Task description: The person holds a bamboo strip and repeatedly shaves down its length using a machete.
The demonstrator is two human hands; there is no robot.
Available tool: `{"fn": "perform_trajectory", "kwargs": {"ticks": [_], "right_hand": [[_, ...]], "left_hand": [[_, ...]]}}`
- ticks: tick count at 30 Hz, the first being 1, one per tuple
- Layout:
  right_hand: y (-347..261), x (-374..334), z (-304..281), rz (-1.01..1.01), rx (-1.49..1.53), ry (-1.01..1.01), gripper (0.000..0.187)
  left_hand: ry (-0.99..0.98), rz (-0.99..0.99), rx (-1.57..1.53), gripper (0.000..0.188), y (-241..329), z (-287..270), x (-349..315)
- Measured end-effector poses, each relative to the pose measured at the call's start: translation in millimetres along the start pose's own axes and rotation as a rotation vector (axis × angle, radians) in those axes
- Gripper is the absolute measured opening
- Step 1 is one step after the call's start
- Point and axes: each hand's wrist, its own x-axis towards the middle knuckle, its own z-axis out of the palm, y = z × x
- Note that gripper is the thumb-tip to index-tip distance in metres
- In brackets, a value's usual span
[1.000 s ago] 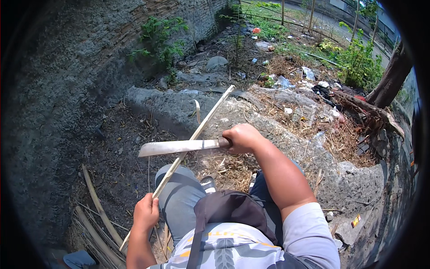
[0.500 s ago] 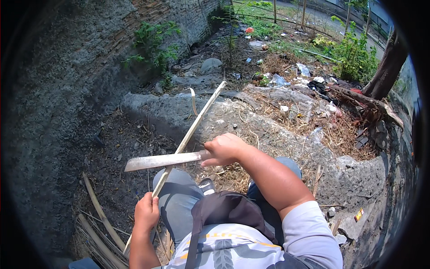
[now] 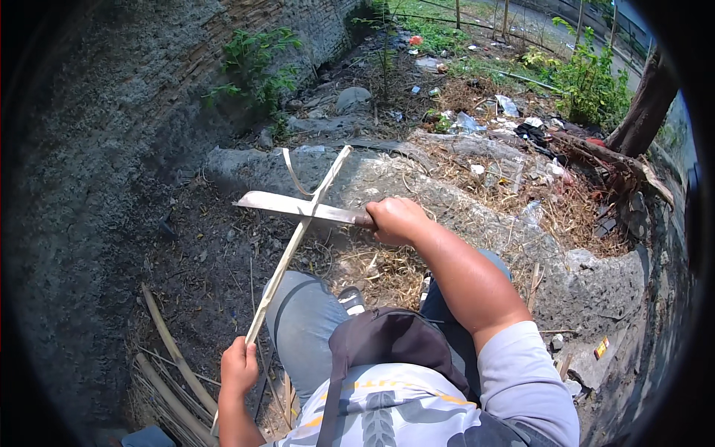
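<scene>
- Head view, workpiece location: 1 pale strip, likely split bamboo or wood (image 3: 275, 284), slants from the lower left, beside the gray-trousered left knee (image 3: 303, 313), to a free far end above the dry grass and rough ground.
- Head view, left hand (image 3: 238, 366): fingers wrapped around the near part of the strip, with a short tail emerging behind the grip.
- Head view, right hand (image 3: 398, 221): fingers clenched around the dark handle of 1 machete (image 3: 264, 201); the blade crosses the strip near its far end.
- Recommended technique (judgement): keep the blade nearly flat to the strip and use light, even strokes. A steep edge would probably bite in and split the fibers.
- Recommended safety (judgement): direct strokes away from the left hand and knee; brace the strip so the far end does not whip.
- Materials: the strip is straight, narrow and matte. 1 thin, curved shaving (image 3: 293, 173) rises beside the blade. The blade is long, smooth metal with a broad, slanted tip.
- Surroundings: curved, tan-brown stalks (image 3: 170, 339) lie at lower left; a coarse gray concrete ledge (image 3: 246, 164) stands beyond.
</scene>
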Motion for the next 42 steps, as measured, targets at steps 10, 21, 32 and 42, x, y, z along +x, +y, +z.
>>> {"fn": "perform_trajectory", "kwargs": {"ticks": [10,21,32,42], "right_hand": [[67,11,12,0.358,0.095,0.204,0.021],[104,17,22,0.669,1.100,0.485,0.016],[21,1,4,0.021,0.361,0.302,0.026],[36,0,1,-0.053,0.001,0.223,0.022]], "left_hand": [[0.063,0.094,0.088,0.016,-3,-34,-3],[0.094,-0.021,0.021,0.017,-9,-24,-8],[0.054,0.049,-0.225,0.020,65,17,63],[-0.082,0.148,-0.252,0.019,80,17,68]]}}
